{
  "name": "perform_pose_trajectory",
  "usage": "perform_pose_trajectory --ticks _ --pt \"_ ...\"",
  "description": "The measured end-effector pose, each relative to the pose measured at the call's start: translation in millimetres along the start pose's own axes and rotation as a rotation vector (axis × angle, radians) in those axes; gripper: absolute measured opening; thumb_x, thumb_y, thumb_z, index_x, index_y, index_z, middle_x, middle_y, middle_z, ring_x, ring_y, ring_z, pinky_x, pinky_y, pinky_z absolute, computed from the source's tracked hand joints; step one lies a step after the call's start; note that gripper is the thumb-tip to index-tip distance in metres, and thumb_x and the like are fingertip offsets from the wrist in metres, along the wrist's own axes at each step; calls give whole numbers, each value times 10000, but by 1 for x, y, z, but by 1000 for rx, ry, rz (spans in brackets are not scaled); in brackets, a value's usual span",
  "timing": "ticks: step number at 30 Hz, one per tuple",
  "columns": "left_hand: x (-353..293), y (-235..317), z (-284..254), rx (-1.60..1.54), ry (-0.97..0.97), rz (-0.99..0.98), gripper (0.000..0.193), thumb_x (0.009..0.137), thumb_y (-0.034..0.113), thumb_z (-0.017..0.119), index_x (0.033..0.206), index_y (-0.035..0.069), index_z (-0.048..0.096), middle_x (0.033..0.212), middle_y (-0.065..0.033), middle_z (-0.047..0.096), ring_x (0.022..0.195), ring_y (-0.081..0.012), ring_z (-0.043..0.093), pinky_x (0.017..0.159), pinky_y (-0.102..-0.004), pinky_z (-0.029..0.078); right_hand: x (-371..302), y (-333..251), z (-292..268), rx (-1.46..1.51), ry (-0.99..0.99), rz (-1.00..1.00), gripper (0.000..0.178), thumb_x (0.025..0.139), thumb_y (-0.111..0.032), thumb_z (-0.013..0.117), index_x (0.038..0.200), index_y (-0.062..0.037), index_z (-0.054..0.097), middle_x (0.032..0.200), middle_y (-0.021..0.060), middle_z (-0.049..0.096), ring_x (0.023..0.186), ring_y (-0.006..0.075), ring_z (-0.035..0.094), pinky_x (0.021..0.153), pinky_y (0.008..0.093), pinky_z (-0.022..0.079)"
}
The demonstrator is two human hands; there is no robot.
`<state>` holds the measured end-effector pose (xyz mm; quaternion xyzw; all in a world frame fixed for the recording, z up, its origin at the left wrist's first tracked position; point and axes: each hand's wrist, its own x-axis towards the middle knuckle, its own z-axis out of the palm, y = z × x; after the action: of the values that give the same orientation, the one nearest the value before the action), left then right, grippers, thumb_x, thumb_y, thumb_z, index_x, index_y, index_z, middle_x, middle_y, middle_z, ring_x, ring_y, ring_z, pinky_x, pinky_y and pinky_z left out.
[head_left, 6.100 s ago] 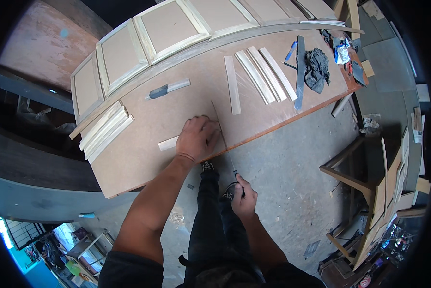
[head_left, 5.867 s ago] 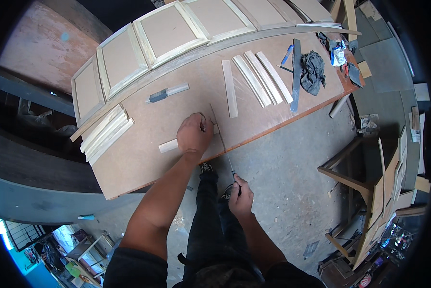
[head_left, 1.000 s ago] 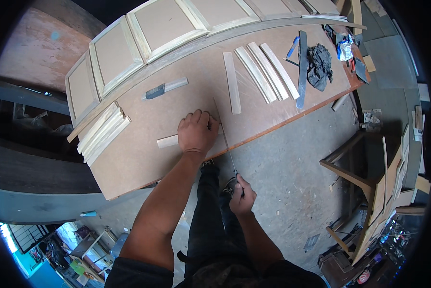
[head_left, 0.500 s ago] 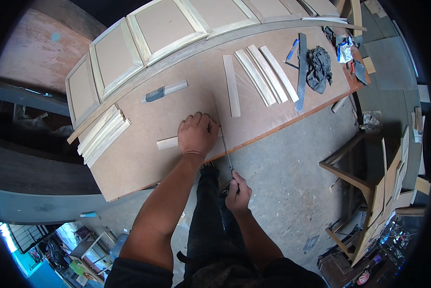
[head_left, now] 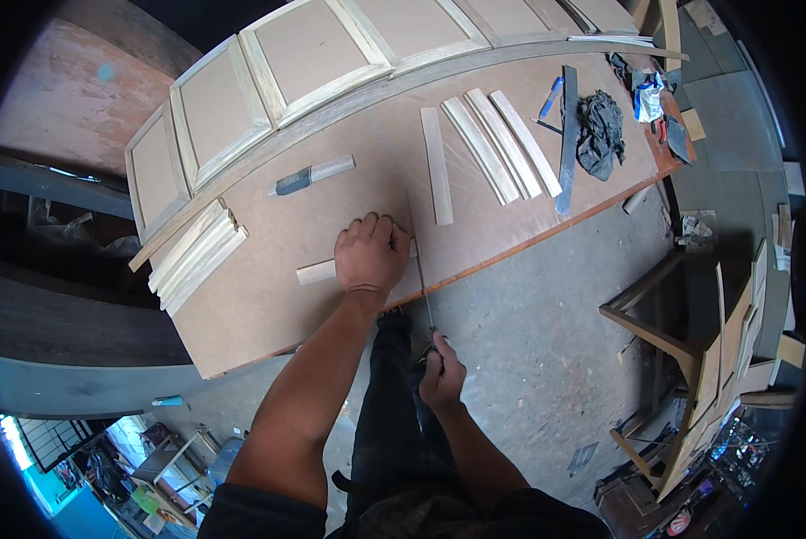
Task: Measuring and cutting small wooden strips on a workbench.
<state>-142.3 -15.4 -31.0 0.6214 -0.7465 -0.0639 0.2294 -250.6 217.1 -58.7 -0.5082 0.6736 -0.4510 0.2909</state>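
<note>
Fingers of the left hand [head_left: 369, 256] lie spread and pressed flat on a short pale wooden strip [head_left: 316, 270], pinning it to the wide brown fibreboard sheet [head_left: 268, 287] that tops the counter. Just right of that hand, a thin metal saw blade [head_left: 421, 274] runs across the sheet's near edge. Its lower end sits in the right hand [head_left: 440, 373], fingers curled tight around the handle, below the edge and over the grey concrete floor [head_left: 528, 305]. Beyond the strip, away from the edge, lie a grey-handled scraper [head_left: 311, 174] and four long pale wooden slats [head_left: 488, 148]. Stacked pale slats [head_left: 196, 256] sit to its left, with bare board between.
</note>
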Motion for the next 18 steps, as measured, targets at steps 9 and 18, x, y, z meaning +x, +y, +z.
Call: perform_pose_trajectory --ticks 9,18 --pt "0 -1 0 17 -8 9 109 810 200 695 752 124 642 805 -56 613 780 -283 634 707 -434 495 5 -5 -19 45 -24 26 354 1035 -101 510 1264 144 625 1009 283 731 824 269 739 715 326 562" --pt "1 2 -1 17 -23 -5 105 827 205 678 768 120 654 811 -60 617 784 -286 636 717 -431 494 -40 7 -31 44 -12 18 317 1016 -70 533 1211 153 648 1086 333 715 970 387 750 829 392 586"
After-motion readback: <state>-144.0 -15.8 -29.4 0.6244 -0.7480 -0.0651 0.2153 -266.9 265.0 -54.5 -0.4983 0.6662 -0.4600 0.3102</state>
